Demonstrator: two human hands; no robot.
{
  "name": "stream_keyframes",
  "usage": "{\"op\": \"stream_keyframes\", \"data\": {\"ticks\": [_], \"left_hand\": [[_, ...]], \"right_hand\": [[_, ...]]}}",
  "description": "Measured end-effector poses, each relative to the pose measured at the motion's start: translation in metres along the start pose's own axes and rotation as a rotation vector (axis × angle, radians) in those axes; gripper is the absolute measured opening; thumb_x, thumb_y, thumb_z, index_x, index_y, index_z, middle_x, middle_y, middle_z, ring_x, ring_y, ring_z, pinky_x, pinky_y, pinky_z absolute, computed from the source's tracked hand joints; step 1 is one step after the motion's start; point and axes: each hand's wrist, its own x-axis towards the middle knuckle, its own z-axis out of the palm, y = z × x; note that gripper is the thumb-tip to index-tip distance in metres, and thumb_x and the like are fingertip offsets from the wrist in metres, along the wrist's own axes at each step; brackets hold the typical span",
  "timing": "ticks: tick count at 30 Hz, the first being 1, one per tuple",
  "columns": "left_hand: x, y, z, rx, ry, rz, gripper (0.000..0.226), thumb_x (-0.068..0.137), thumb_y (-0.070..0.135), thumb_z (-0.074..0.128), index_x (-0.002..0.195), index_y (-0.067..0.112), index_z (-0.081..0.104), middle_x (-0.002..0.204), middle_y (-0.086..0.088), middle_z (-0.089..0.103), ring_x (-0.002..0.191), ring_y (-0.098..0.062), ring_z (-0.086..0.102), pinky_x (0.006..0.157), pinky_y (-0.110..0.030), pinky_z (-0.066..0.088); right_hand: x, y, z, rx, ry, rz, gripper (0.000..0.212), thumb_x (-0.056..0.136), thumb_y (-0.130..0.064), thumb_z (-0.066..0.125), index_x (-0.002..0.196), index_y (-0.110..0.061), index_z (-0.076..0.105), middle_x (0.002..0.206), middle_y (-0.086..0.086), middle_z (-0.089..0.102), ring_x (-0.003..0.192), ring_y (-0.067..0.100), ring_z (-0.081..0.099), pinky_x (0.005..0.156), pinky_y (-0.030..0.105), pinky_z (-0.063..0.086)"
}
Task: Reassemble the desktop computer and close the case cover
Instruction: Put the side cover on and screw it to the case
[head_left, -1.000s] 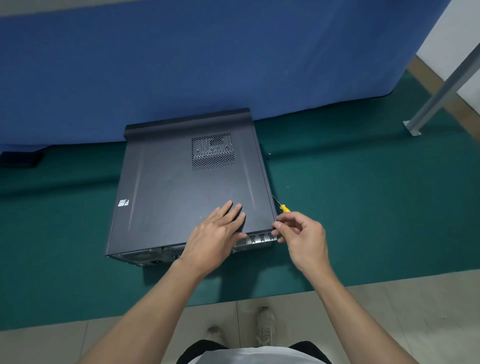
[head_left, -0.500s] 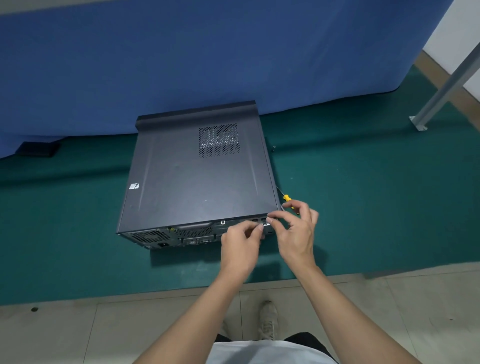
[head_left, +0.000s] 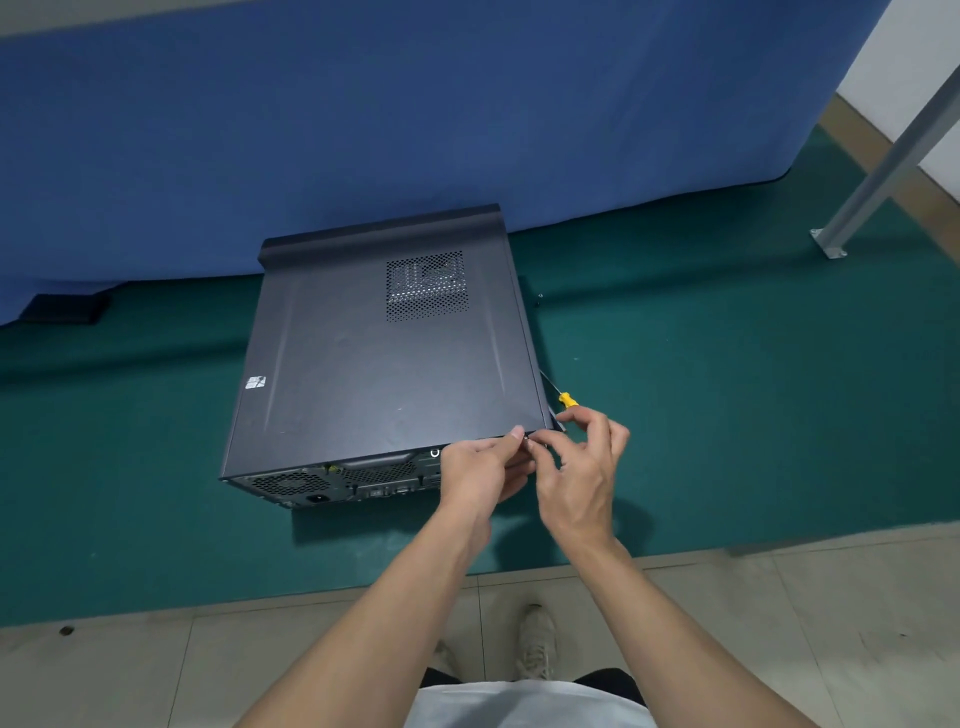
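Looking down, we see a green floor mat (head_left: 727, 415) under a blue cloth backdrop (head_left: 363, 130). The dark grey metal computer case (head_left: 374, 374) lies on the mat, cover on. Our left hand (head_left: 480, 475) grips its rear edge. Our right hand (head_left: 584, 467) pinches a tiny piece (head_left: 527, 439) there.

It looked like a work room: a blue cloth (head_left: 363, 130) hung behind a computer case (head_left: 384, 374) on a green floor mat (head_left: 727, 415).

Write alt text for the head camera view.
A left hand and right hand meet fingertip to fingertip at the near right corner of a closed dark grey metal computer case lying on green matting; anything pinched is too small to tell. A yellow-handled screwdriver lies beside the case.
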Motion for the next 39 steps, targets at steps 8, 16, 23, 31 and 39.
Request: {"op": "stream_keyframes", "data": {"ticks": [8,16,23,31,39], "left_hand": [[0.004,0.0,0.006,-0.125,0.04,-0.113,0.019,0.087,0.016,0.071,0.092,-0.002,0.072,0.087,-0.016,0.074,0.082,-0.025,0.073,0.074,-0.03,0.059],[0.008,0.01,0.013,-0.262,0.085,-0.241,0.014,0.084,0.006,0.072,0.088,-0.005,0.065,0.079,-0.02,0.072,0.067,-0.027,0.071,0.061,-0.033,0.06],[0.012,0.017,0.018,-0.264,0.078,-0.324,0.017,0.088,0.005,0.067,0.102,-0.004,0.063,0.081,-0.019,0.071,0.062,-0.024,0.07,0.054,-0.032,0.056],[0.013,0.016,0.018,-0.247,0.073,-0.358,0.01,0.089,0.007,0.066,0.094,-0.001,0.061,0.075,-0.017,0.07,0.053,-0.021,0.069,0.048,-0.028,0.056],[0.015,0.016,0.017,-0.253,0.071,-0.373,0.011,0.089,0.006,0.067,0.094,-0.001,0.061,0.073,-0.017,0.071,0.054,-0.022,0.07,0.045,-0.026,0.055]], "right_hand": [[0.004,0.005,-0.005,-0.059,-0.014,-0.081,0.007,0.075,-0.006,0.08,0.075,-0.01,0.074,0.102,0.013,0.059,0.102,0.025,0.04,0.07,0.036,0.05],[0.006,0.006,-0.009,-0.051,-0.021,0.067,0.025,0.07,-0.02,0.085,0.074,-0.008,0.063,0.1,0.011,0.052,0.102,0.021,0.037,0.083,0.021,0.033],[0.021,0.029,-0.02,0.002,0.024,0.096,0.022,0.088,-0.029,0.064,0.083,-0.008,0.064,0.092,0.007,0.054,0.094,0.023,0.046,0.082,0.03,0.038],[0.073,0.082,0.02,-0.428,-0.653,0.257,0.033,0.098,-0.024,0.046,0.13,-0.02,0.055,0.141,0.003,0.044,0.129,0.028,0.038,0.094,0.044,0.043],[0.064,0.093,0.02,-0.596,-0.62,0.385,0.007,0.089,-0.003,0.054,0.09,0.003,0.059,0.093,0.019,0.063,0.074,0.033,0.05,0.061,0.033,0.039]]}}
